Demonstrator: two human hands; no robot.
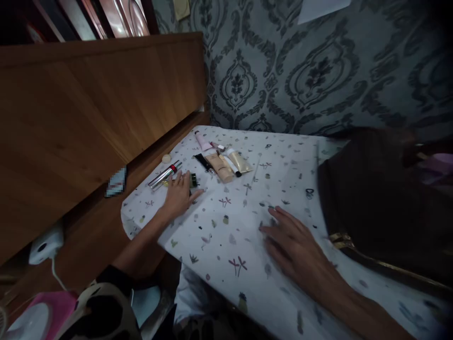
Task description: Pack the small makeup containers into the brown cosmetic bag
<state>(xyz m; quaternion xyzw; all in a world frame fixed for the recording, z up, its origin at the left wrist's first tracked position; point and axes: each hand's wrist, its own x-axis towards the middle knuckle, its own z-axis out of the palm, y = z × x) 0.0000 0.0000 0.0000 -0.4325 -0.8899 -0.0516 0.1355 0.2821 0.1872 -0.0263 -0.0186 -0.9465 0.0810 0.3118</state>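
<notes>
While the left hand (178,194) lies palm down just left of centre frame, its fingers cover part of a small dark container (193,179), which peeks out on their right side. Can't tell if that hand grasps it or only rests on it: the palm hides the contact.

Key relation: silver tube (164,175) sits at the upper left of that hand, just beside the fingertips. Its long axis runs from lower left to upper right, the same general way as the left forearm but flatter. Something yellowish shows between tube and fingers, too covered to identify.

Left hand is clearly nearer to all of this. Right hand (290,236) is well apart, right of centre and lower, fingers loosely spread, nothing visible in it; blurred, so contact with the patterned cloth (219,255) is unclear. Nearest big item to it is the dark bag (375,203) on the right side of frame, zip edge facing the hand.

Remaining cluster is above and right of the left hand, near upper centre: black tube (202,161), tan tube (219,167) and pale gold tube (239,161), these 3 slanting from upper left to lower right, across the silver tube's axis. Pink tube (202,141) lies farther up, similar slant.
</notes>
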